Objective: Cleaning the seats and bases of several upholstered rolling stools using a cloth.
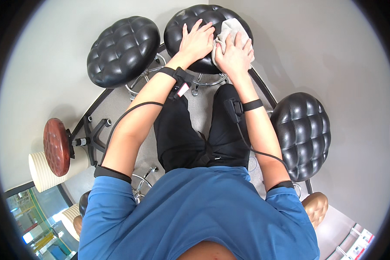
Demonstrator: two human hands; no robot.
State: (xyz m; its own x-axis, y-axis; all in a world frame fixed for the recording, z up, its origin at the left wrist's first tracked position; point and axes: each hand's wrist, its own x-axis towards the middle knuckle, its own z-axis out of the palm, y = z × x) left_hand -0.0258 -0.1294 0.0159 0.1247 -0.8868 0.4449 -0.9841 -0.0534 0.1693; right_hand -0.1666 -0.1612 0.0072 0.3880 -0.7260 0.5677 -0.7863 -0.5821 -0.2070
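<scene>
A round stool seat in tufted black leather-like upholstery point(172, 35) is in front of me at the top of the view. My left hand point(197, 40) lies on it with the fingers spread and nothing in them. To its right, my right hand point(235, 55) presses a crumpled light grey cloth point(230, 27) onto the right side of the seat. Part of the cloth hangs at the seat's edge. A small pale patch point(181, 13) shows near the seat's far left rim. Under the seat is a chrome foot ring point(209, 84).
Tufted black stools stand at the left point(123, 52) and right point(302, 136). A reddish-brown stool point(56, 147) with a black base is farther left, by cream ribbed objects point(42, 172). A gold-coloured seat point(316, 208) is at the lower right. Grey walls point(351, 81) rise behind the stools.
</scene>
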